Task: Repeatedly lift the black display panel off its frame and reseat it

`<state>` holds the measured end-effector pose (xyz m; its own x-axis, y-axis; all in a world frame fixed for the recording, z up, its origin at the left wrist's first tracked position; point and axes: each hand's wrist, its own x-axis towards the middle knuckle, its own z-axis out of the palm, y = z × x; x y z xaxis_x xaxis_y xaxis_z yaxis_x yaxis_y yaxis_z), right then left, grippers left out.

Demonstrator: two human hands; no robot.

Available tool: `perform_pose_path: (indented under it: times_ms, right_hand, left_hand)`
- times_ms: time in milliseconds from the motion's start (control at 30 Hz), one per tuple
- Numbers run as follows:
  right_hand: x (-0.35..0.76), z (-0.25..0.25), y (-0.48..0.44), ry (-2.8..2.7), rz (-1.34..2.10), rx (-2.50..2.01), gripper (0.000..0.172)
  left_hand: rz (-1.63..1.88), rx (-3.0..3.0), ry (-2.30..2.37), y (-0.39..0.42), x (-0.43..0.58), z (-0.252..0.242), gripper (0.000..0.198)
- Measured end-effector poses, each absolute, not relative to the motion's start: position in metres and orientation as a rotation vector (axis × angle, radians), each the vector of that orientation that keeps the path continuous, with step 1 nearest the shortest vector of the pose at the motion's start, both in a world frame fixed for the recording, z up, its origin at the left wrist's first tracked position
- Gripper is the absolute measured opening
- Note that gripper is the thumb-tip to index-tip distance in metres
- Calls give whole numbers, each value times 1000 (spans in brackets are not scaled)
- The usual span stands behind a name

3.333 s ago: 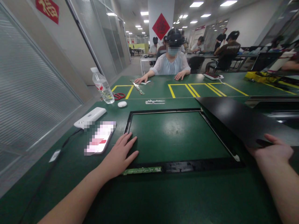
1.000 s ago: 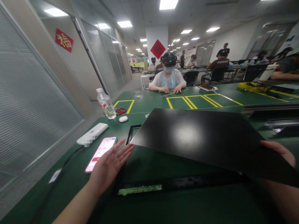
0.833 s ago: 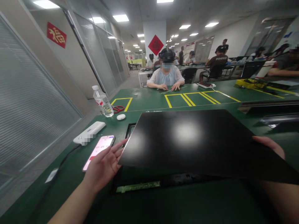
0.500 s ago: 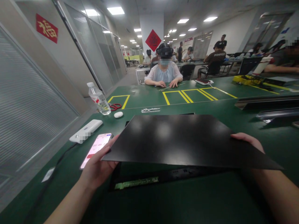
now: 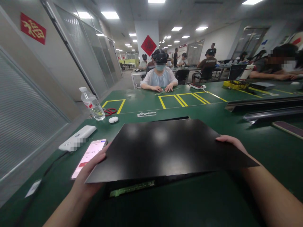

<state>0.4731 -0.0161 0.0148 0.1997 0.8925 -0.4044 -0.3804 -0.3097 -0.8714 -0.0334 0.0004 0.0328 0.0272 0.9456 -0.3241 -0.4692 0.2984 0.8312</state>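
Observation:
A large flat black panel (image 5: 165, 148) hovers nearly level just above a black frame (image 5: 170, 119) that lies on the green table (image 5: 194, 201). My left hand (image 5: 87, 179) grips the panel's left edge, thumb on top, fingers hidden below. My right hand (image 5: 230, 143) holds the right edge the same way. Under the panel's near edge a green circuit strip (image 5: 131, 189) on the frame shows. Most of the frame is hidden by the panel.
Left of the panel lie a lit phone (image 5: 88, 154), a white power bank (image 5: 77, 142), a white earbud case (image 5: 113, 119), a water bottle (image 5: 91, 102) and red scissors (image 5: 109, 111). Long dark bars (image 5: 265, 105) lie at right. A person (image 5: 159, 77) sits across the table.
My right hand carried the black panel from the right over the frame. My left hand lifted off the frame and took the panel's left edge. The panel has dropped lower and flatter.

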Motion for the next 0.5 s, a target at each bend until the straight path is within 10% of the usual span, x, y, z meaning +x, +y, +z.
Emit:
perform_pose_path:
  times_ms: [500]
  right_hand:
    - [480,9,-4,-596,1284,-1250,47]
  left_hand:
    - [1319,681,1034,-12,-20,54,79]
